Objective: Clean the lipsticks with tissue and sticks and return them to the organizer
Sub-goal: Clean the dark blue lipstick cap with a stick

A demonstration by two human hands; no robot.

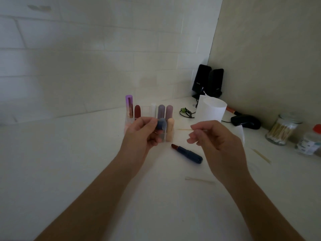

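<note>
The uncapped lipstick (188,154) lies flat just below our hands, bullet end up-left, nearer our right hand (215,141), which pinches a stick (184,129) aimed left at the blue cap (161,125) our left hand (142,134) grips; behind, the clear organizer (145,110) holds upright lipsticks (137,111); the jar (293,121), cotton swabs (279,131).

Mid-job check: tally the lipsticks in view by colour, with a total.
Tall purple lipstick: 1
Dark red lipstick: 1
White lipstick: 1
Grey-purple lipstick: 1
Mauve lipstick: 1
Beige lipstick: 1
Blue lipstick, uncapped, lying flat: 1
Total: 7
</note>
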